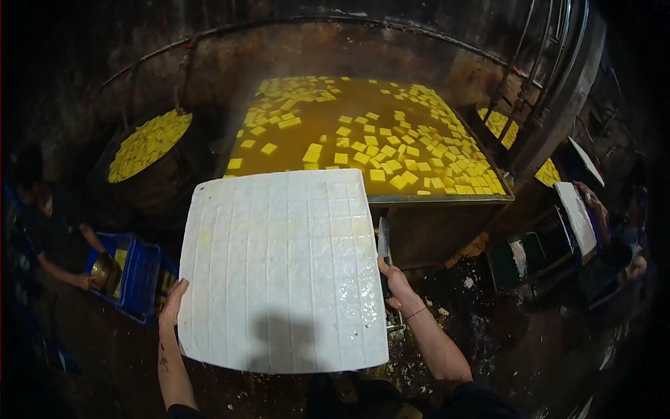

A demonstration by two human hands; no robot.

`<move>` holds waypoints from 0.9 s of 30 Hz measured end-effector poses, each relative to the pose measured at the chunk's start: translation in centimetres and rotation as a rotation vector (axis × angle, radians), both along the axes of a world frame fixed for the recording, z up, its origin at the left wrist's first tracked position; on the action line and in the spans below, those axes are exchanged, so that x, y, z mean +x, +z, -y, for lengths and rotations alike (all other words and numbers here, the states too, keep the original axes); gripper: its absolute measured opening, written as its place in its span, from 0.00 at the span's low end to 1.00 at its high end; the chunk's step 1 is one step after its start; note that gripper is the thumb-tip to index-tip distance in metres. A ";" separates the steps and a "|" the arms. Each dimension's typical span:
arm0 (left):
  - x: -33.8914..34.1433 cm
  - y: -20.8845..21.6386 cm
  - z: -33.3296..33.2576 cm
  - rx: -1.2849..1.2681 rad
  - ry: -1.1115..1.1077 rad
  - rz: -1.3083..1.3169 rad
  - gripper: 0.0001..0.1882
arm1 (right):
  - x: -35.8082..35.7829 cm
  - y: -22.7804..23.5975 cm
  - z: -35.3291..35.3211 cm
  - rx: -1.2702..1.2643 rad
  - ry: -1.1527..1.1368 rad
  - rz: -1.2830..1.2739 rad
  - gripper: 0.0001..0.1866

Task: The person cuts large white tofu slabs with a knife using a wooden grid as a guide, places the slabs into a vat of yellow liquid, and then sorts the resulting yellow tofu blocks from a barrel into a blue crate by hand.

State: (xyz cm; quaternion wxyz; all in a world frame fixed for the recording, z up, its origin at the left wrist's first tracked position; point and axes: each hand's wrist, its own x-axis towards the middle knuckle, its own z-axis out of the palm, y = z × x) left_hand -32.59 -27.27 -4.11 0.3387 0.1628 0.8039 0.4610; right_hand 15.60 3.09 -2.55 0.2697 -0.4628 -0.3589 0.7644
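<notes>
A large white slab, scored with parallel lines and wet on its right side, fills the middle of the head view. It looks like a sheet of tofu; anything under it is hidden. My left hand grips its left edge, the thumb on the rim and the other fingers out of sight beneath. At the opposite edge my right hand is closed around the handle of a knife, its blade pointing away from me. That hand is also against the slab's side, and most of its fingers are hidden.
Beyond the slab, a wide vat holds brownish liquid with many floating yellow blocks. A round tub of yellow blocks stands left. One person works beside blue crates; another handles a white slab at right.
</notes>
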 end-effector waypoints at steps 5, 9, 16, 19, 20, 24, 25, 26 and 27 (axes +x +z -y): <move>2.0 2.0 -3.2 0.164 -0.187 -0.091 0.37 | -0.1 0.6 -0.4 0.038 -0.072 0.124 0.24; 3.1 3.5 -5.0 0.087 -0.212 -0.059 0.38 | 1.0 1.8 -1.0 0.009 -0.078 0.282 0.27; 6.5 4.6 -7.4 0.104 -0.242 -0.121 0.37 | 4.1 2.2 -2.7 0.017 -0.119 0.253 0.27; 8.6 4.9 -8.9 0.087 -0.228 -0.116 0.36 | 7.3 -1.0 -4.9 0.050 -0.074 0.131 0.28; 9.1 4.8 -9.2 0.095 -0.212 -0.116 0.35 | 7.8 -1.9 -5.1 0.048 -0.050 0.136 0.28; 10.4 5.1 -5.2 0.017 -0.057 -0.042 0.36 | 7.1 0.9 -5.3 0.141 0.055 0.280 0.25; 12.3 5.4 -5.1 -0.062 0.016 -0.316 0.35 | 9.6 -1.0 -7.0 0.220 0.016 0.327 0.22; 14.1 5.2 -4.8 -0.148 0.092 -0.587 0.35 | 12.2 -2.5 -8.8 0.302 -0.021 0.378 0.20; 14.7 5.1 -1.0 -0.197 0.148 -0.603 0.35 | 10.4 1.7 -7.0 0.428 -0.035 0.445 0.17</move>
